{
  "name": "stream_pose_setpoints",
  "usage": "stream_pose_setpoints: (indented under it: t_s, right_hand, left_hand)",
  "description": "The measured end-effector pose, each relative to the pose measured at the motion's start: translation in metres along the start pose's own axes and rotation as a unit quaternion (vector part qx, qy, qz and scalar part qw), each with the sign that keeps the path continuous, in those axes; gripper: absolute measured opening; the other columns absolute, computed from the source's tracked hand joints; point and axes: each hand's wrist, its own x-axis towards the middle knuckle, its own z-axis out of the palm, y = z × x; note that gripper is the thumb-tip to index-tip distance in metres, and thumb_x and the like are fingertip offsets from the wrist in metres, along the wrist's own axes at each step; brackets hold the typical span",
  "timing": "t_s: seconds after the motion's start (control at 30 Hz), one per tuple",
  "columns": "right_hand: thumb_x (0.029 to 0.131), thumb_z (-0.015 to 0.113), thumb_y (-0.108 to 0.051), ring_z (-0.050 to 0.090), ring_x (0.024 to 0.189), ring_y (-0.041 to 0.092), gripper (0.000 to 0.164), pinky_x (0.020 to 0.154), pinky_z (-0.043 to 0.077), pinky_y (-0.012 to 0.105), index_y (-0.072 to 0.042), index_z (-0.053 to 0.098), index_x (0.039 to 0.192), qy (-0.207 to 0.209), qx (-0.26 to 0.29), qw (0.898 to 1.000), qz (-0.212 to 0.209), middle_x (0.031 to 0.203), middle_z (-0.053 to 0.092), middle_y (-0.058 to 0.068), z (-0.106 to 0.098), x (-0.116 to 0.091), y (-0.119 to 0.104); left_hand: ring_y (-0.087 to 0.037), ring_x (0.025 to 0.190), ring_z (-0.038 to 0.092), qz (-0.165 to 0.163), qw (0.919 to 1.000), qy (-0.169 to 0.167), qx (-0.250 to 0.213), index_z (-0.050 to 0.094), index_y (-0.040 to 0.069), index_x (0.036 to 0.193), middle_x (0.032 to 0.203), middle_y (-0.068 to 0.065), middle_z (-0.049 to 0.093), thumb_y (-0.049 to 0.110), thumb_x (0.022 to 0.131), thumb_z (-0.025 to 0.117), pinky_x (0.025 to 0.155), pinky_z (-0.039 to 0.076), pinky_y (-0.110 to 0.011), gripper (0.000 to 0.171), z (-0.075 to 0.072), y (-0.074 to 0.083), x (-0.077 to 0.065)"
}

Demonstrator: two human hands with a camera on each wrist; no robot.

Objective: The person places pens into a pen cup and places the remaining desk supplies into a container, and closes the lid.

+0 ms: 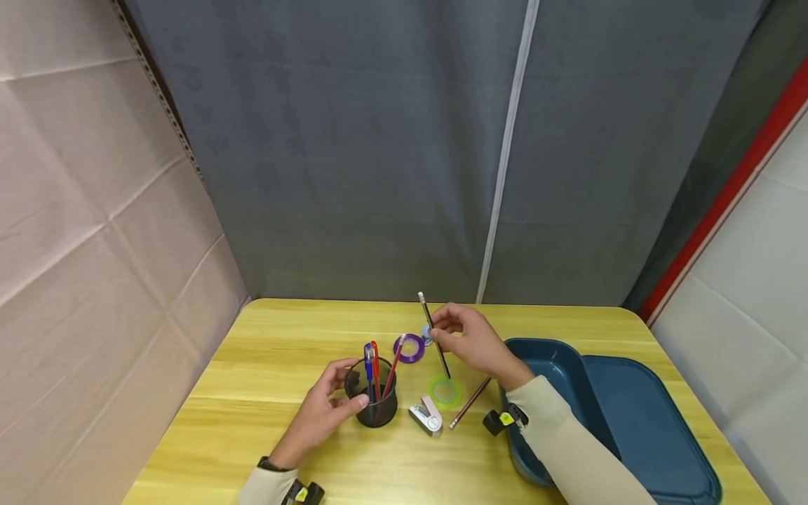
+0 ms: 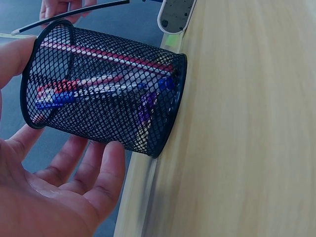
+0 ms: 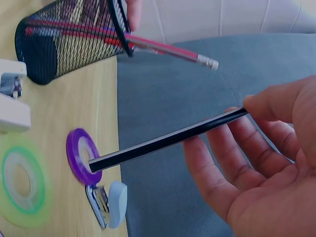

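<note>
A black mesh pen cup [image 1: 377, 414] stands on the table, holding a blue pen [image 1: 369, 361], a red pen [image 1: 375, 365] and a red pencil [image 1: 395, 361] with an eraser end. My left hand [image 1: 322, 414] grips the cup from the left, its thumb at the rim and its fingers curved along the side, as the left wrist view shows. Between thumb and fingers, my right hand [image 1: 467, 339] pinches a black pencil [image 3: 168, 139] above the table. The pencil slants, white eraser end up and its other end down, right of the cup and apart from it.
Near the cup lie a purple tape roll [image 1: 410, 348], a green tape roll [image 1: 445, 391], a white stapler [image 1: 426, 416], a light-blue stapler [image 3: 116, 205] and a dark red pencil [image 1: 470, 403]. A dark blue tray [image 1: 656, 421] with a deeper compartment sits at the right. A grey curtain [image 1: 379, 154] hangs behind.
</note>
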Motion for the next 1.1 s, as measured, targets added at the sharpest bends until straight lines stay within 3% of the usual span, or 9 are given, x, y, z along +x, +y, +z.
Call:
stream_pose_setpoints:
  t_s: [0.17, 0.4, 0.63, 0.83, 1.1]
  right_hand:
    - [0.100, 0.072, -0.012, 0.070, 0.095, 0.021, 0.019, 0.079, 0.065, 0.031, -0.003, 0.067, 0.117, 0.024, 0.011, 1.000, -0.007, 0.107, 0.071, 0.012, 0.005, -0.006, -0.007]
    - [0.100, 0.071, -0.006, 0.071, 0.094, 0.028, 0.020, 0.078, 0.066, 0.042, -0.001, 0.063, 0.117, 0.049, 0.059, 0.997, -0.028, 0.106, 0.068, 0.017, 0.014, -0.009, -0.015]
    - [0.101, 0.068, -0.004, 0.069, 0.091, 0.029, 0.018, 0.073, 0.065, 0.031, 0.002, 0.060, 0.117, 0.046, 0.103, 0.992, -0.049, 0.105, 0.066, 0.020, 0.024, -0.009, -0.021]
    - [0.102, 0.066, -0.005, 0.069, 0.092, 0.027, 0.019, 0.073, 0.065, 0.030, 0.003, 0.059, 0.119, 0.053, 0.132, 0.989, -0.046, 0.107, 0.064, 0.021, 0.036, -0.009, -0.026]
    - [0.103, 0.066, -0.005, 0.070, 0.092, 0.028, 0.017, 0.072, 0.065, 0.031, 0.002, 0.059, 0.117, 0.078, 0.164, 0.983, -0.036, 0.108, 0.064, 0.023, 0.051, -0.011, -0.027]
  left_hand:
    - [-0.038, 0.123, 0.061, 0.000, 1.0000, -0.004, -0.005, 0.050, 0.024, 0.151, 0.135, -0.021, 0.063, 0.016, 0.097, 0.078, 0.088, 0.058, -0.028, 0.062, 0.001, 0.000, 0.001]
    - [-0.036, 0.126, 0.061, 0.005, 0.9998, 0.004, 0.018, 0.050, 0.022, 0.153, 0.139, -0.020, 0.063, 0.019, 0.097, 0.079, 0.089, 0.058, -0.030, 0.063, 0.001, 0.000, 0.001]
    - [-0.031, 0.128, 0.061, -0.001, 0.9995, 0.023, 0.021, 0.055, 0.025, 0.151, 0.147, -0.016, 0.060, 0.023, 0.094, 0.082, 0.093, 0.059, -0.033, 0.063, 0.002, 0.003, 0.000]
    - [-0.033, 0.126, 0.063, 0.002, 0.9993, 0.029, 0.025, 0.055, 0.024, 0.150, 0.137, -0.016, 0.065, 0.021, 0.097, 0.079, 0.093, 0.058, -0.032, 0.058, 0.003, 0.002, -0.002]
    - [-0.030, 0.125, 0.063, 0.001, 0.9988, 0.037, 0.031, 0.058, 0.029, 0.146, 0.142, -0.014, 0.063, 0.023, 0.098, 0.077, 0.091, 0.058, -0.031, 0.052, 0.003, 0.002, -0.003]
